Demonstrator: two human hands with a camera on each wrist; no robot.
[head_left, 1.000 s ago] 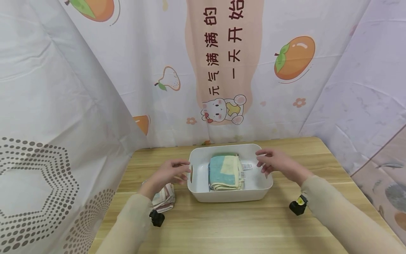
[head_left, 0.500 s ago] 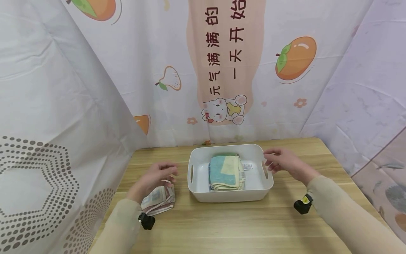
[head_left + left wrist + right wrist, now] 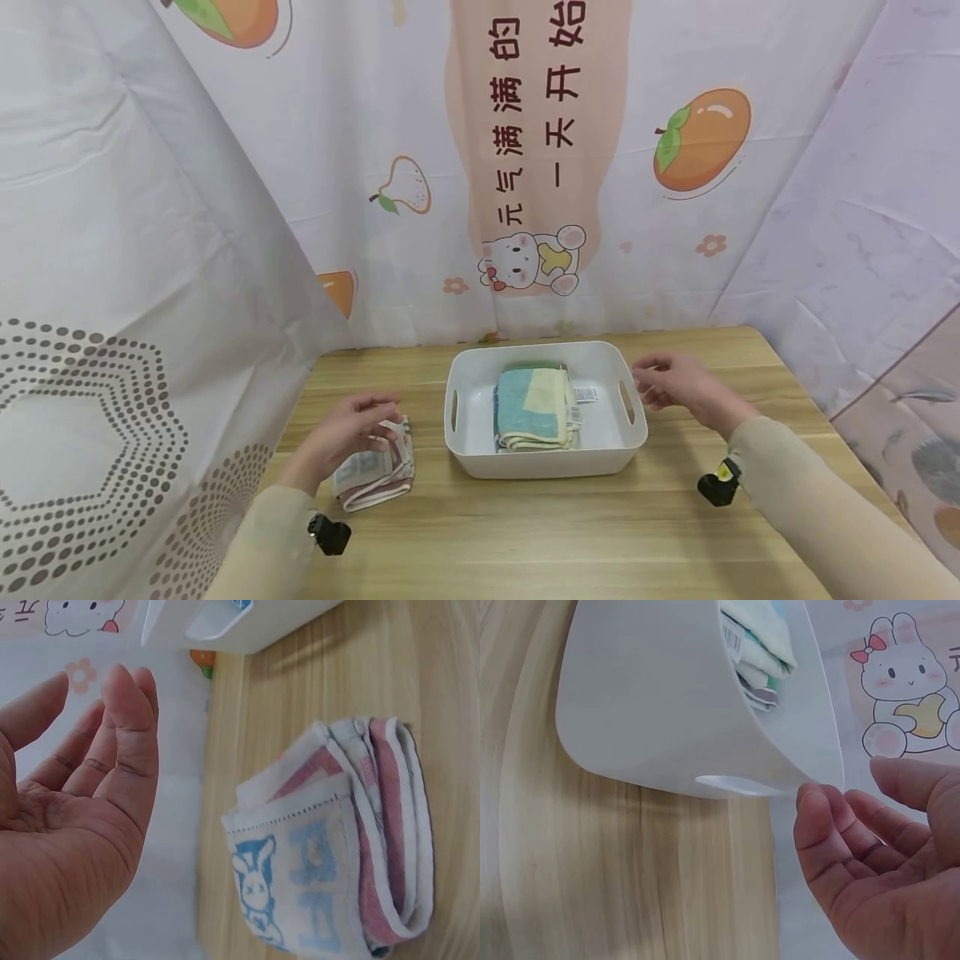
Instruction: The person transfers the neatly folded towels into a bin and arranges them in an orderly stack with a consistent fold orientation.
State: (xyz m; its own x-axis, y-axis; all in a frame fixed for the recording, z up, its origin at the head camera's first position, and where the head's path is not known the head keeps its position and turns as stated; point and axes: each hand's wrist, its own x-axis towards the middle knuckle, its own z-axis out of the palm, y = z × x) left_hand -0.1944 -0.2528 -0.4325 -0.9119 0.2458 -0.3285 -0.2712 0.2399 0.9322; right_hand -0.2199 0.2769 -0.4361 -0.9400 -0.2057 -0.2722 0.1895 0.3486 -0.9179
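A white plastic basket (image 3: 540, 467) with handle slots stands on the wooden table, holding folded towels (image 3: 531, 407) in blue and cream with paper tags. My left hand (image 3: 352, 433) is over a folded pink-and-white towel (image 3: 322, 847) left of the basket; a blue rabbit print shows on it in the left wrist view. That hand's fingers are loosely bent with nothing between them. Beside the basket's right end is my right hand (image 3: 686, 385), its relaxed fingertips (image 3: 815, 806) close to the rim by the handle slot, holding nothing.
The wooden table (image 3: 525, 542) ends at a printed curtain (image 3: 420, 275) hanging behind it. More hanging cloth (image 3: 135, 250) closes in the left side. Each sleeved wrist carries a small black camera (image 3: 330, 533).
My left hand has moved left and away from the basket to over the pink-and-white towel. The right hand has drawn back a little to the right from the basket's right rim.
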